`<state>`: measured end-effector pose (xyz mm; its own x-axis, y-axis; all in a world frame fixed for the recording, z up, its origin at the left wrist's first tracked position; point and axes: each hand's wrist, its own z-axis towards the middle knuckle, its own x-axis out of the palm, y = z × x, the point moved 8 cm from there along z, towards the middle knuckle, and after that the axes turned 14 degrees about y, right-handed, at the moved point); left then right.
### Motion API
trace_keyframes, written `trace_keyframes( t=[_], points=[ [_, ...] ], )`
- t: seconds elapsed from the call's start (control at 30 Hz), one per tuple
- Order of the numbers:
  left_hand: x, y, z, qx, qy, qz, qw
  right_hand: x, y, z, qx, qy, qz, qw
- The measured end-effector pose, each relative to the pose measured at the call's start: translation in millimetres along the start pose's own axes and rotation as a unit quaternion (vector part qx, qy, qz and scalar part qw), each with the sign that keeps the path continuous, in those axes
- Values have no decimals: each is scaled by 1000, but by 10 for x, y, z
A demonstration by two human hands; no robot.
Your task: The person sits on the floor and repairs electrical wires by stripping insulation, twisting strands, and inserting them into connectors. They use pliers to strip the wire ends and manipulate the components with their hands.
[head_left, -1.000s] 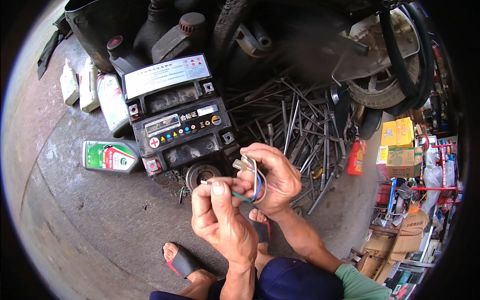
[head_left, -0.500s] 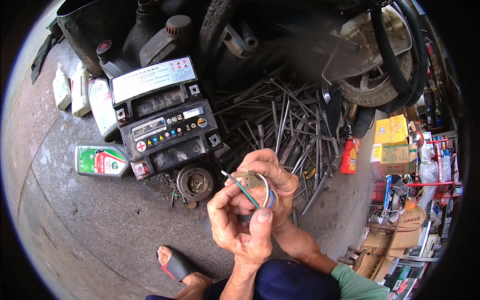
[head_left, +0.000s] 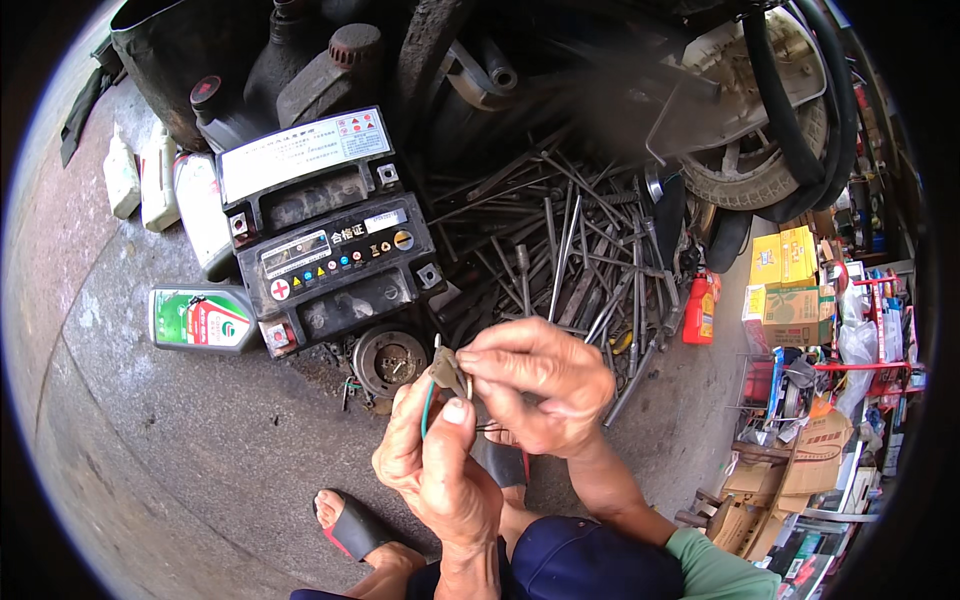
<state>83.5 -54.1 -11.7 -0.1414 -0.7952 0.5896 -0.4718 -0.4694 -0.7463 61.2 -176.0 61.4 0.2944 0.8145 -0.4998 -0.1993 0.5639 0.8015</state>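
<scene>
A single fisheye view looks steeply down from the person's head, past the dark shorts (head_left: 600, 565), onto the floor (head_left: 215, 455). The left hand (head_left: 440, 465) and right hand (head_left: 545, 385) are close to the lens, near mid-picture; the battery (head_left: 345, 250) lies farther off, the wheel (head_left: 745, 185) toward the upper right. Black rounds off the rim.

The small brownish block-shaped connector (head_left: 449, 374) I hold looks like dull plastic; the thin green wire (head_left: 427, 411) has a smooth plastic coat. Before me, the black boxy battery (head_left: 350, 265) is dusty, matt plastic, the long grey rods (head_left: 566, 258) are metal, some glossy, and the concrete floor (head_left: 220, 450) is rough. My pale green sleeve (head_left: 715, 565) is matt cloth.
</scene>
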Motion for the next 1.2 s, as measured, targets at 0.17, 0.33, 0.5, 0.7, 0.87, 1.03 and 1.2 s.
trace_keyframes(
  t=[0.17,0.33,0.5,0.7,0.87,1.03,1.2],
  points=[
    [38,-16,31,48,55,42,996,-22,-331,-69,213,11,240,947],
    [94,68,7,5,38,-57,998,84,-403,-164,244,7,430,869],
    [78,55,-23,3,9,-1,1000,-67,-360,-237,183,-43,341,921],
    [62,-5,-33,11,60,158,986,-108,-225,-183,155,-76,285,943],
    [153,39,-24,-3,101,-6,995,166,-394,-251,202,-19,546,813],
    [113,160,-10,-50,107,-128,985,165,-289,-272,179,-13,458,871],
    [50,168,-28,-44,105,-169,979,40,-75,-196,132,-22,210,968]
  ],
)
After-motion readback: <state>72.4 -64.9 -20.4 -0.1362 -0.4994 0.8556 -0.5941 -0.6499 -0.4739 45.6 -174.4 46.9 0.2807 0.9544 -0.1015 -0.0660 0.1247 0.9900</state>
